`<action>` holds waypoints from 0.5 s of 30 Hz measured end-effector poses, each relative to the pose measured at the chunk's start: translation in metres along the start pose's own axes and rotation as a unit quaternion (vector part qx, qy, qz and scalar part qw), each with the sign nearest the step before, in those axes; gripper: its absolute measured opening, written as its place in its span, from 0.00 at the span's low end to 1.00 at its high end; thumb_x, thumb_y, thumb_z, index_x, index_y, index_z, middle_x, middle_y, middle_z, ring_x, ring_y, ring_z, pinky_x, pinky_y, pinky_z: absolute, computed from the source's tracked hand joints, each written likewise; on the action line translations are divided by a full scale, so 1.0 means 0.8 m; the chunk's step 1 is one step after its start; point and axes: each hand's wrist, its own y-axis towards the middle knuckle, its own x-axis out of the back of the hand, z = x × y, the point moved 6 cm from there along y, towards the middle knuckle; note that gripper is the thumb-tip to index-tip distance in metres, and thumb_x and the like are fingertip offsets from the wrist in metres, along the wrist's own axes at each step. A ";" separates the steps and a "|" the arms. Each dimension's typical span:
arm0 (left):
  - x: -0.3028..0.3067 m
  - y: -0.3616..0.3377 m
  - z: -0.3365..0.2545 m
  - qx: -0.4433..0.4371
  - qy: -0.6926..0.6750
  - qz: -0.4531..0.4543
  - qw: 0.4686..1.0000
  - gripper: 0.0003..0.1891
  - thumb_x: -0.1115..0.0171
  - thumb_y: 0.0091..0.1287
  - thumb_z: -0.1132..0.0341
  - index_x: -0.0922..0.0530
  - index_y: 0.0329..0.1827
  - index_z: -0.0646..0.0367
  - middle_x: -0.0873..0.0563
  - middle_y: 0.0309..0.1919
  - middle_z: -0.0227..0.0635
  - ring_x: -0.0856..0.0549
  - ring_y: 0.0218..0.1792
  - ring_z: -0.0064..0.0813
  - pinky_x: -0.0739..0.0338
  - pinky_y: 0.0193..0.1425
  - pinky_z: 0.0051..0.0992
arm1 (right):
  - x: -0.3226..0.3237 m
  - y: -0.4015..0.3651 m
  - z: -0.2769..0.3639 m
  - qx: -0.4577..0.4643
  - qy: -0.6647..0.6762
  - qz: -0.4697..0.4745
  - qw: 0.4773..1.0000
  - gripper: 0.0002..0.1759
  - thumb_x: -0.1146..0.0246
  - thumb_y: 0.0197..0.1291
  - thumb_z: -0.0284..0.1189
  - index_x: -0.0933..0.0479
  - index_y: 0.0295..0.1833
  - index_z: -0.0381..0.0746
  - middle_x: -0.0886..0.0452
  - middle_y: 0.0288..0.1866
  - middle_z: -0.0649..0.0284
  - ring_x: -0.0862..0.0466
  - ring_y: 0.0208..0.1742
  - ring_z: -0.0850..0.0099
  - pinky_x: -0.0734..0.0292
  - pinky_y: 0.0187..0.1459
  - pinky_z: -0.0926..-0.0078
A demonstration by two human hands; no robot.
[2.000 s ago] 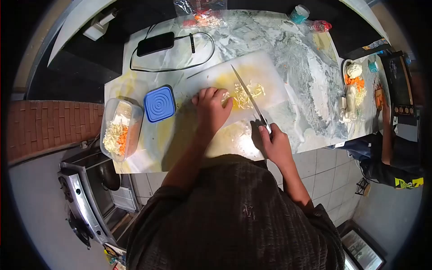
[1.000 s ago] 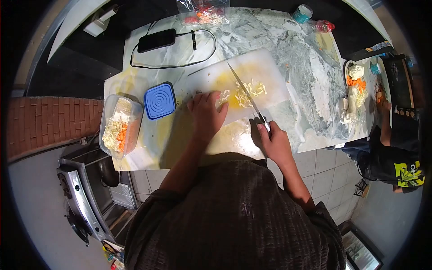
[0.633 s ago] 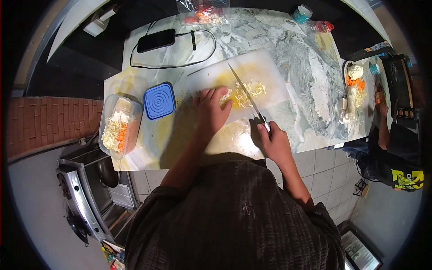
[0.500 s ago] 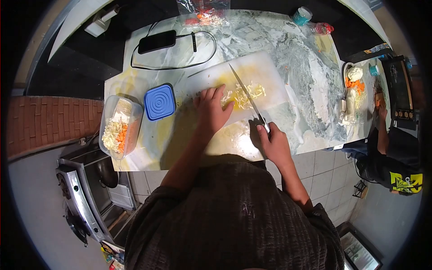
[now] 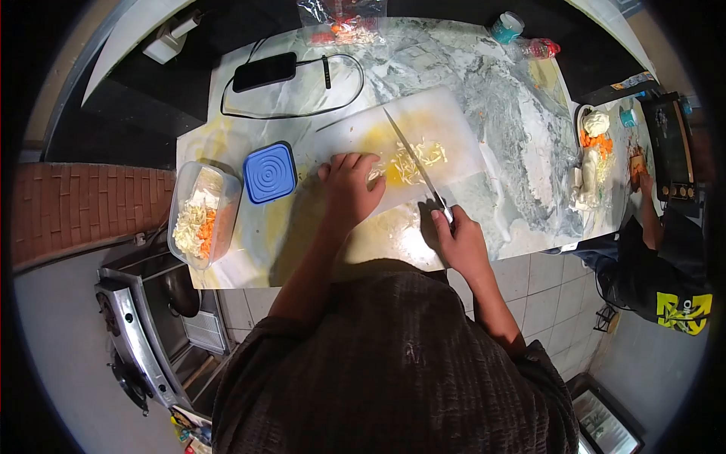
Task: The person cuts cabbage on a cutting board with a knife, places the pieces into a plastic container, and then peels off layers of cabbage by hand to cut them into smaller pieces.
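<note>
My right hand grips the handle of a long kitchen knife. Its blade lies slantwise over the white cutting board, tip pointing away from me. Right beside the blade is a loose heap of pale vegetable shreds. At the board's left part, my left hand has its fingers curled and its thumb drawn in, with a few pale shreds showing between thumb and forefinger. A clear plastic container to the left holds pale shreds and orange carrot pieces. Near it lies a blue square lid.
A black phone with a looped cable lies at the back left. Behind the board stands a clear bag of cut vegetables. On the right, another person's hand works by a plate of vegetables. A stove stands lower left.
My left hand has shifted slightly left, its fingers curling and the thumb closing in. The knife and right hand stay nearly still. The other person has moved slightly.
</note>
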 end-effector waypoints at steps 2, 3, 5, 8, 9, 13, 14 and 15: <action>0.011 -0.002 0.000 0.026 -0.033 0.007 0.999 0.17 0.28 0.51 0.61 0.19 0.45 0.47 0.18 0.39 0.24 0.21 0.47 0.31 0.39 0.52 0.42 | -0.001 0.001 -0.005 0.018 0.007 -0.014 1.000 0.22 0.39 0.69 0.43 0.27 0.35 0.32 0.22 0.20 0.45 0.19 0.25 0.44 0.27 0.29 0.51; 0.014 -0.004 0.001 0.027 -0.033 0.008 0.999 0.17 0.28 0.51 0.61 0.19 0.45 0.47 0.18 0.39 0.24 0.21 0.47 0.31 0.39 0.52 0.42 | -0.001 0.000 -0.003 0.018 0.006 -0.012 1.000 0.22 0.39 0.69 0.43 0.27 0.35 0.32 0.22 0.20 0.45 0.19 0.25 0.44 0.27 0.29 0.51; 0.016 -0.009 0.006 0.023 -0.015 0.032 0.999 0.20 0.27 0.51 0.59 0.20 0.48 0.47 0.18 0.39 0.25 0.21 0.47 0.31 0.39 0.52 0.42 | -0.001 -0.002 -0.001 0.000 0.015 0.007 1.000 0.22 0.39 0.69 0.43 0.26 0.36 0.32 0.21 0.20 0.45 0.19 0.26 0.43 0.27 0.29 0.51; 0.010 -0.016 0.017 0.013 0.012 0.022 1.000 0.19 0.26 0.51 0.58 0.20 0.45 0.48 0.17 0.38 0.25 0.21 0.47 0.32 0.39 0.52 0.43 | -0.009 -0.004 0.001 0.005 0.006 0.031 0.999 0.22 0.39 0.69 0.43 0.25 0.38 0.31 0.21 0.21 0.44 0.19 0.27 0.43 0.26 0.29 0.51; 0.011 -0.017 0.016 0.013 0.012 0.022 1.000 0.19 0.26 0.51 0.58 0.20 0.45 0.48 0.17 0.38 0.25 0.21 0.47 0.32 0.39 0.52 0.43 | -0.011 -0.005 0.002 0.005 0.007 0.032 0.999 0.22 0.39 0.69 0.43 0.25 0.38 0.31 0.21 0.21 0.44 0.19 0.27 0.43 0.26 0.29 0.51; 0.011 -0.017 0.008 0.047 0.012 0.012 0.999 0.15 0.26 0.53 0.58 0.19 0.41 0.48 0.17 0.38 0.26 0.21 0.48 0.34 0.38 0.52 0.43 | -0.024 -0.010 0.000 0.011 0.019 0.044 0.999 0.24 0.40 0.70 0.45 0.25 0.39 0.30 0.22 0.22 0.43 0.19 0.27 0.45 0.27 0.30 0.54; 0.012 -0.017 0.007 0.067 0.019 0.008 0.998 0.13 0.26 0.54 0.58 0.19 0.40 0.48 0.16 0.38 0.27 0.21 0.48 0.34 0.38 0.53 0.44 | -0.026 -0.011 0.000 0.017 0.022 0.037 0.999 0.26 0.41 0.70 0.46 0.25 0.37 0.29 0.23 0.21 0.44 0.20 0.24 0.48 0.30 0.29 0.57; 0.008 -0.019 0.006 0.067 0.019 0.009 0.997 0.13 0.26 0.54 0.58 0.19 0.40 0.48 0.16 0.38 0.27 0.21 0.48 0.34 0.38 0.53 0.44 | -0.026 -0.012 0.002 0.017 0.022 0.037 0.999 0.26 0.41 0.70 0.46 0.25 0.37 0.29 0.23 0.21 0.44 0.20 0.24 0.48 0.30 0.29 0.57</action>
